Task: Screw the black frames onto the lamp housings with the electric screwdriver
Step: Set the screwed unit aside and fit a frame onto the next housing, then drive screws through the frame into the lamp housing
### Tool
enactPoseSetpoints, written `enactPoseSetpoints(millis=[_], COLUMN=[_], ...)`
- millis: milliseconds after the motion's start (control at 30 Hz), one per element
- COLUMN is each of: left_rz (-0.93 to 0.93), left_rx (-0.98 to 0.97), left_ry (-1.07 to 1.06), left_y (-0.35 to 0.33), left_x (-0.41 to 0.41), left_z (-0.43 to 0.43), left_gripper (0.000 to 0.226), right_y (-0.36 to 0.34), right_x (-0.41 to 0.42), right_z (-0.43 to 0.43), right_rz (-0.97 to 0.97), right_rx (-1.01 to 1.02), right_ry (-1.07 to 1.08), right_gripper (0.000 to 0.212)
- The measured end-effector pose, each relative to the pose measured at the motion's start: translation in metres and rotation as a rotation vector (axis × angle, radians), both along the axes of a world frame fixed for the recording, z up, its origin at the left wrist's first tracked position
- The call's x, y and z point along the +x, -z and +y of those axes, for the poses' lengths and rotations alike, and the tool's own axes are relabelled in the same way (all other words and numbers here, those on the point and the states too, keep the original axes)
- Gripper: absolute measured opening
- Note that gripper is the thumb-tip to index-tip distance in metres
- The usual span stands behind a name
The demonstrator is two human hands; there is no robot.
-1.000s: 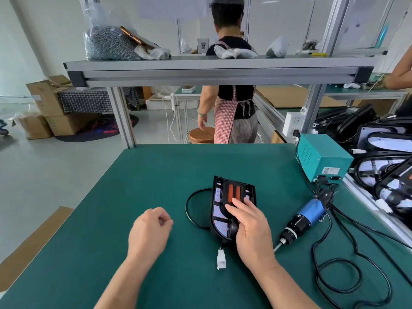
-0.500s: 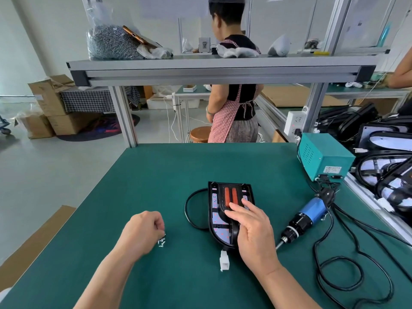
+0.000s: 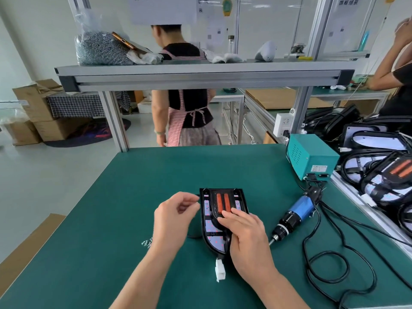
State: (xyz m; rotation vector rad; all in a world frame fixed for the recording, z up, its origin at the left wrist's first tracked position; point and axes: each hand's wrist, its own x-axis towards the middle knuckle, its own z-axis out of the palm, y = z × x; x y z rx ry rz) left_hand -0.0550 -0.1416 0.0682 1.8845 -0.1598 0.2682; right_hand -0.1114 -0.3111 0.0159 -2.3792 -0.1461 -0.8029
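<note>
**Frame Fastening: Hazards and Obscured Areas**

The lamp housing (image 3: pixel 210 229) is lying flat near the middle of the bench (image 3: pixel 133 197), with the black frame (image 3: pixel 201 210) seated on it. The assembly is being pressed down by the straight fingers of the right hand (image 3: pixel 245 233), which are laid across its near right part. The left hand (image 3: pixel 176 215) is being held just beside the frame's far left corner, with its fingers curled and the thumb drawn toward the fingertips. Whether a screw is being pinched cannot be told. The electric screwdriver (image 3: pixel 295 214) is lying ungripped on the bench, to the right of the housing.

Points being judged as risks:

- A small screw, if one is being carried, is liable to be dropped into the housing while it is being placed.
- The frame is likely to be shifted off its holes if pressure is being released while the screwdriver is being fetched. A crooked screw would probably result.
- The tool cable (image 3: pixel 323 264) is lying in loops and may be snagged while the tool is being lifted.

Areas being obscured:

- The near right part of the housing is being covered by the right hand.
- The loose screws (image 3: pixel 146 243) are being partly hidden by the left forearm.
- The screw holes are not being resolved, and the lead to the white connector (image 3: pixel 220 269) is barely being shown.
</note>
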Motion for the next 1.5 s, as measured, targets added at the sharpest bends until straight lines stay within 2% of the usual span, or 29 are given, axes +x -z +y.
enactPoseSetpoints(millis=[133,200,267,333,400,467,533,667,800,1033,1133,1300,1500], left_rz=[-0.095,-0.18,-0.234,-0.263,-0.297,-0.307,-0.283,-0.236,-0.225,-0.182,-0.154,-0.11,-0.059], left_rx=[-0.054,-0.01,0.025,0.031,0.045,0.034,-0.012,-0.057,-0.038,-0.048,-0.054,-0.103,-0.173], left_ry=[-0.078,-0.176,-0.221,-0.238,-0.239,-0.232,-0.237,-0.24,-0.252,-0.27,-0.261,-0.221,-0.102], left_y=[0.009,0.02,0.032,0.04,0.044,0.045,0.045,0.048,0.047,0.047,0.044,0.032,0.015], left_x=[-0.006,-0.011,-0.014,-0.014,-0.012,-0.012,-0.011,-0.008,-0.008,-0.007,-0.008,-0.013,-0.016], left_z=[-0.038,-0.046,-0.048,-0.048,-0.049,-0.051,-0.052,-0.05,-0.047,-0.043,-0.044,-0.046,-0.051], left_gripper=[0.019,0.021,0.021,0.018,0.017,0.018,0.021,0.017,0.017,0.024,0.029,0.035,0.026], right_y=[-0.003,-0.006,-0.009,-0.015,-0.02,-0.02,-0.018,-0.02,-0.03,-0.018,-0.017,-0.023,-0.046], right_x=[-0.008,-0.012,-0.015,-0.015,-0.011,-0.008,-0.006,0.012,0.037,0.028,0.027,0.025,0.021], right_z=[-0.002,-0.007,-0.019,-0.04,-0.065,-0.088,-0.101,-0.119,-0.126,-0.13,-0.136,-0.132,-0.121], right_rz=[0.067,-0.021,-0.112,-0.105,0.051,0.273,0.406,0.515,0.586,0.33,0.334,0.271,0.106], right_rx=[0.062,0.106,0.157,0.227,0.288,0.304,0.293,0.274,0.319,0.954,1.124,1.387,1.918], right_ry=[-0.036,0.006,0.124,0.307,0.455,0.53,0.584,0.65,0.714,0.651,0.541,0.427,0.158], right_gripper=[0.053,0.053,0.048,0.034,0.031,0.041,0.051,0.073,0.065,0.052,0.048,0.022,0.03])
